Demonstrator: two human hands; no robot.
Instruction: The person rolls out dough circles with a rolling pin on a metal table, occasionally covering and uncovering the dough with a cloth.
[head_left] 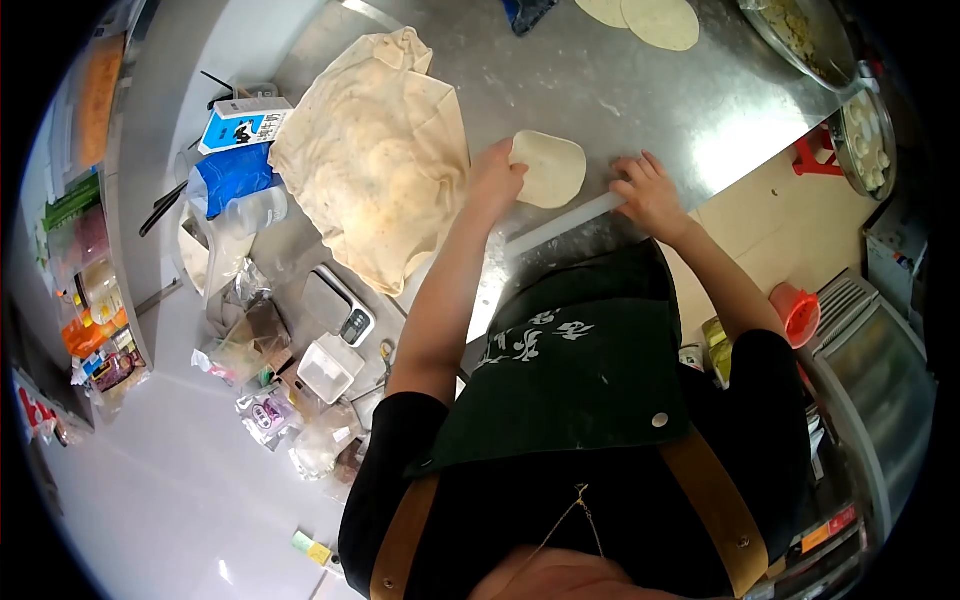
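And here's the dough sheet (pixel 553 172), flat on the metal tabletop (pixel 610 90), right between the two hands! The left hand (pixel 491 180) is on it, thumb and fingers seemingly pinching its left edge. Across to the right hand (pixel 652 198): fingers parted and loosely bent, apart from the dough but right at the end of the white rolling pin (pixel 560 226). That pin is the line to watch: it lies on the body side of the dough, long axis slanting from near the left forearm up to the right hand, clearly the nearer hand to it. Room? It's tight on the body side, with the apron (pixel 590 350) close by and the tabletop's edge running under the right arm. A big pale cloth heap (pixel 370 160) crowds the left hand. Beyond the dough, metal stretches away towards two flat rounds (pixel 662 22).
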